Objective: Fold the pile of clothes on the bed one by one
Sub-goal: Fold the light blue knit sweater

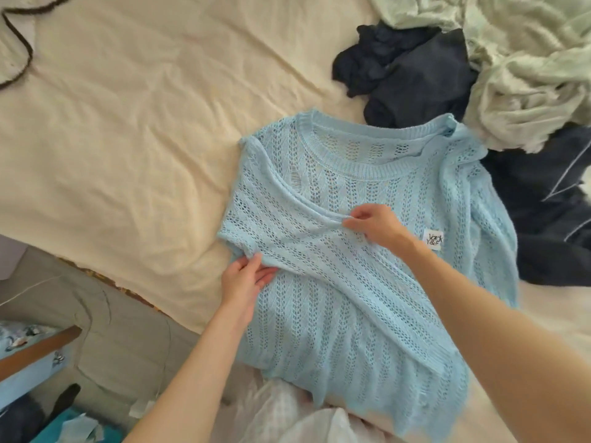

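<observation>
A light blue open-knit sweater (367, 251) lies face up on the cream bed sheet (128, 139), right of centre, its ribbed round neckline at the far end and its hem toward the near edge. The knit is a loose mesh of vertical eyelet columns; a small white label (433, 240) is sewn to the front on the right. The left sleeve is folded inward across the chest as a diagonal band. The left hand (246, 279) holds the sweater's near-left folded edge, thumb on top, fingers together and partly tucked under the fabric. The right hand (375, 225) pinches the sleeve's rolled edge between thumb and fingertips at mid-chest. Far right: a crumpled dark navy garment (412, 75), a fuzzy pale green cloth (527, 59) in heaped folds, and another dark piece with thin white piping (556, 203). The sheet is softly wrinkled. A white item with dark brown trim (16, 43) lies at far left.
</observation>
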